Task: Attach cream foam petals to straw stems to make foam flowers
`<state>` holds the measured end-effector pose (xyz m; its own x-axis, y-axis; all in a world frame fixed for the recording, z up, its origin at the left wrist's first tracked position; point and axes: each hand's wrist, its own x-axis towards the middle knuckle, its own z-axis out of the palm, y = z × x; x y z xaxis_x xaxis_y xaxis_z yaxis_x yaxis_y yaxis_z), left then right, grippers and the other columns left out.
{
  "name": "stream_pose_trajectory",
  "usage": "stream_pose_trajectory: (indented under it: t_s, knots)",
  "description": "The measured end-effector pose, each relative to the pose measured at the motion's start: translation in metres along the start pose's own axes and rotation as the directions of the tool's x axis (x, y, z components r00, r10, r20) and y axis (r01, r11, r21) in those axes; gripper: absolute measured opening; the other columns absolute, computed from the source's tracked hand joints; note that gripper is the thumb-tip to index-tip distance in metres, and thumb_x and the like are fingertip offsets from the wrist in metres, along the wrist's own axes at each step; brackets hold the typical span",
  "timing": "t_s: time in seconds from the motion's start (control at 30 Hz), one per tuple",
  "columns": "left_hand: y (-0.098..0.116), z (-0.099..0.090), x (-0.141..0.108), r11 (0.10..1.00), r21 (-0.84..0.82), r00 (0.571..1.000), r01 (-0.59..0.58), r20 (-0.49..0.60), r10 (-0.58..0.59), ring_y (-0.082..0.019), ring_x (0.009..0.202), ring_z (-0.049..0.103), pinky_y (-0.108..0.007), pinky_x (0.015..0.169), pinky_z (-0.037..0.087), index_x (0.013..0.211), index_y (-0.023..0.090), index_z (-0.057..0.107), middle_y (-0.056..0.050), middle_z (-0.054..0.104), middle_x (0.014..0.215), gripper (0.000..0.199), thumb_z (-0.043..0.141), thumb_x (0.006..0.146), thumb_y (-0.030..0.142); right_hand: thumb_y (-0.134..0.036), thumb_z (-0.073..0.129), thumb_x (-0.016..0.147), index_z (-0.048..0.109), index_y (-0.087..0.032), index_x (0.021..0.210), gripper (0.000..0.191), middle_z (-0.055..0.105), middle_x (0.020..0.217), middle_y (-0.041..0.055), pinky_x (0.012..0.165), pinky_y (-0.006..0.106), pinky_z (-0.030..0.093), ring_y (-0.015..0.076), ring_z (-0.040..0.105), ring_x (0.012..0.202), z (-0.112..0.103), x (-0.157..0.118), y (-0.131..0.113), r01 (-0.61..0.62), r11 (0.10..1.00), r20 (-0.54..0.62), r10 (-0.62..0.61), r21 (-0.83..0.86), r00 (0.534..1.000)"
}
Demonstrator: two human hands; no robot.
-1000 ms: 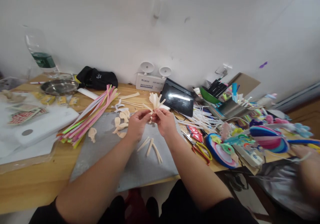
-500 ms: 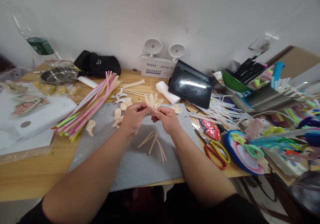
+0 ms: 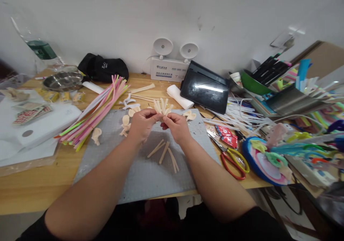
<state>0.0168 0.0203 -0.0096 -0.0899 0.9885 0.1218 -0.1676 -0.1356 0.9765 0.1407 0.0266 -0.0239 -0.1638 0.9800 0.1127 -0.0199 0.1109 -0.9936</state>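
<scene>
A small fan-shaped bunch of cream strips (image 3: 162, 106) stands up between my two hands. My left hand (image 3: 146, 124) pinches its base from the left, fingers closed. From the right, my right hand (image 3: 176, 126) is closed on the same base, thumb against the strips. Both hands are above a grey mat (image 3: 150, 183). Below them several loose cream strips (image 3: 164, 152) lie on the mat. Cream petal-like pieces (image 3: 126, 120) rest just left of my left hand, and more cream pieces (image 3: 189, 115) lie right of my right hand.
Colourful fuzzy stems (image 3: 94, 115) lie at the left. Scissors (image 3: 233, 162) with red and yellow handles and a round blue-edged piece (image 3: 248, 162) are at the right. Behind stand a black tray-like object (image 3: 205, 90) and a white twin-lamp unit (image 3: 169, 69).
The view has shifted slightly. Both hands still hold the bunch, whose strips look a little more spread and turned. The loose strips on the mat lie as before.
</scene>
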Motion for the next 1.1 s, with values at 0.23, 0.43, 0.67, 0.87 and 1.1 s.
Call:
stream_pose_trajectory:
  t_s: [0.23, 0.43, 0.67, 0.87, 1.1]
  knots:
    - [0.003, 0.003, -0.002, 0.959, -0.223, 0.983, 0.173, -0.023, -0.183, -0.006, 0.047, 0.046, -0.021, 0.05, 0.038, 0.054, 0.013, 0.051, 0.005, 0.05, 0.049, 0.016, 0.065, 0.056, 0.019, -0.033, 0.052, 0.074, 0.052, -0.017, 0.058, 0.023, 0.056, 0.055, -0.0017, 0.053, 0.022, 0.044, 0.0086, 0.052, 0.053, 0.002, -0.005, -0.003, 0.133, 0.979, 0.029, -0.13, -0.157, 0.991]
    - [0.009, -0.004, 0.0, 0.967, -0.187, 0.98, 0.171, 0.133, -0.147, -0.007, 0.052, 0.047, -0.023, 0.054, 0.04, 0.054, 0.013, 0.053, 0.003, 0.052, 0.054, 0.015, 0.065, 0.057, 0.021, -0.038, 0.052, 0.073, 0.052, -0.018, 0.06, 0.025, 0.055, 0.054, -0.0026, 0.053, 0.023, 0.044, 0.0085, 0.052, 0.052, 0.0, -0.003, 0.001, 0.094, 0.994, 0.088, -0.089, -0.052, 0.992]
    - [0.004, -0.007, 0.002, 0.995, -0.074, 0.989, 0.066, 0.14, -0.056, -0.007, 0.051, 0.045, -0.022, 0.053, 0.037, 0.052, 0.013, 0.053, 0.003, 0.049, 0.051, 0.014, 0.063, 0.06, 0.021, -0.039, 0.057, 0.069, 0.055, -0.017, 0.059, 0.024, 0.056, 0.055, -0.0024, 0.05, 0.022, 0.044, 0.008, 0.051, 0.049, -0.001, 0.0, 0.007, -0.002, 0.998, 0.151, -0.008, 0.067, 0.989]
    - [0.0, -0.006, 0.003, 0.994, -0.06, 0.995, 0.088, 0.059, -0.085, -0.007, 0.05, 0.045, -0.023, 0.054, 0.037, 0.053, 0.014, 0.052, 0.004, 0.05, 0.052, 0.015, 0.062, 0.06, 0.022, -0.039, 0.052, 0.074, 0.057, -0.017, 0.061, 0.026, 0.055, 0.053, -0.0022, 0.049, 0.021, 0.043, 0.0074, 0.05, 0.047, 0.0, -0.001, 0.009, 0.012, 0.999, 0.042, -0.014, 0.035, 0.999]
    - [-0.004, -0.011, 0.006, 0.969, 0.245, 0.997, -0.034, 0.077, 0.016, -0.008, 0.053, 0.043, -0.023, 0.054, 0.033, 0.049, 0.015, 0.051, 0.004, 0.048, 0.05, 0.016, 0.06, 0.061, 0.022, -0.037, 0.054, 0.073, 0.057, -0.016, 0.06, 0.025, 0.056, 0.054, -0.0014, 0.048, 0.02, 0.041, 0.0076, 0.051, 0.048, -0.003, 0.003, 0.006, 0.051, 0.976, 0.066, -0.038, -0.212, 0.997]
